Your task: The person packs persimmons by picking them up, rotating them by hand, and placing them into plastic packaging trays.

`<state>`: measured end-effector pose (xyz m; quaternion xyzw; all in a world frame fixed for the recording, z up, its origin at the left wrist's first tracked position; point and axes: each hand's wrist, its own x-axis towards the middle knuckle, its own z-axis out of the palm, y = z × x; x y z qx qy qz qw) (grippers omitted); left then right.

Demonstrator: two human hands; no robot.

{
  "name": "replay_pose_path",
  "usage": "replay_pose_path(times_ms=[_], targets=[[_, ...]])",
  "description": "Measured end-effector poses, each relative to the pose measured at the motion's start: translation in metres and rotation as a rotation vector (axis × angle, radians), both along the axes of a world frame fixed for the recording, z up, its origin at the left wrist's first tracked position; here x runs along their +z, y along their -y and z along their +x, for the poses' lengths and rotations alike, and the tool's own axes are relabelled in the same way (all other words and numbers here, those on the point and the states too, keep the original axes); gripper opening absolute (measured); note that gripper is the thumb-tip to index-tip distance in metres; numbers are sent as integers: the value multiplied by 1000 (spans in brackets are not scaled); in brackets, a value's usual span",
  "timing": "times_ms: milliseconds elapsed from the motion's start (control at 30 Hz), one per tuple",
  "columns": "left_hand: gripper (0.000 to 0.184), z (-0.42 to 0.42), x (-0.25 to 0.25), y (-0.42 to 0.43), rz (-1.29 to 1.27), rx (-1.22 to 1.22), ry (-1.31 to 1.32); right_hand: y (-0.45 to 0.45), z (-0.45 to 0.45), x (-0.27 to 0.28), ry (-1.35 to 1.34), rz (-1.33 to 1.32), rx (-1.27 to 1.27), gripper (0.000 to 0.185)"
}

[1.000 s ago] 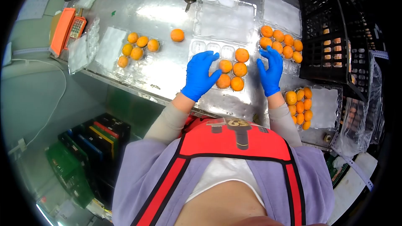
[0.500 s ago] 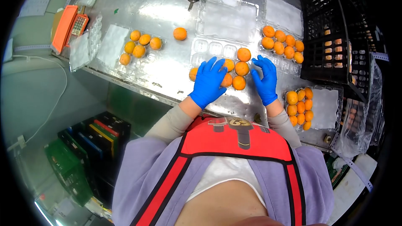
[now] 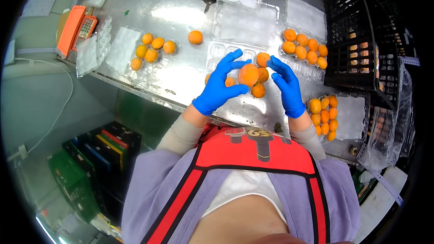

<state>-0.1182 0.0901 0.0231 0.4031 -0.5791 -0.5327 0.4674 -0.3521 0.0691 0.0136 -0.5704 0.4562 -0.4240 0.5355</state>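
Note:
An orange fruit (image 3: pixel 248 75) is raised above a clear plastic tray (image 3: pixel 218 50), with my left hand (image 3: pixel 221 82) in a blue glove curled around its left side. Fingers and thumb of that hand grip it. My right hand (image 3: pixel 288 86), also gloved in blue, is just right of the tray with its fingers apart and nothing in it. Its fingertips are beside an orange fruit (image 3: pixel 262 59) in the tray. More fruits sit in the tray below, some partly hidden by the raised fruit and my left hand.
Other clear trays of orange fruits lie at left (image 3: pixel 151 55), at right (image 3: pixel 312 56) and at lower right (image 3: pixel 324 116). One loose fruit (image 3: pixel 195 37) is on the metal table (image 3: pixel 167 81). A black crate (image 3: pixel 348 40) stands at the right, an orange box (image 3: pixel 71 30) at the left.
My left hand, earlier over the tray, has lifted a fruit from among the others. My right hand stays near the tray's right side, its fingers a little closer to the fruits.

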Motion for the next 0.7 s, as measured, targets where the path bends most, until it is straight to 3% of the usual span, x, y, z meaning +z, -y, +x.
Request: replay_pose_path(times_ms=[33, 100, 200, 433, 533, 600, 633, 700], targets=[[64, -1, 7, 1, -3, 2, 1, 1, 7, 18, 241, 196, 72, 50], [67, -5, 19, 1, 166, -5, -339, -1, 19, 44, 271, 295, 123, 58], [69, -9, 22, 1, 152, 24, -392, -5, 35, 62, 421, 383, 268, 63], [73, -8, 16, 5, 30, 36, -243, -2, 52, 75, 467, 385, 240, 67], [77, -7, 22, 8, -55, 26, -166, 0, 53, 75, 388, 329, 201, 69], [79, -6, 32, 8, 89, 89, -286, -1, 55, 69, 252, 43, 117, 75], [79, -4, 31, 9, 90, 90, -285, 0, 55, 70, 253, 44, 118, 75], [76, 0, 30, 10, 240, -1, -498, 3, 56, 74, -35, -336, 64, 80]])
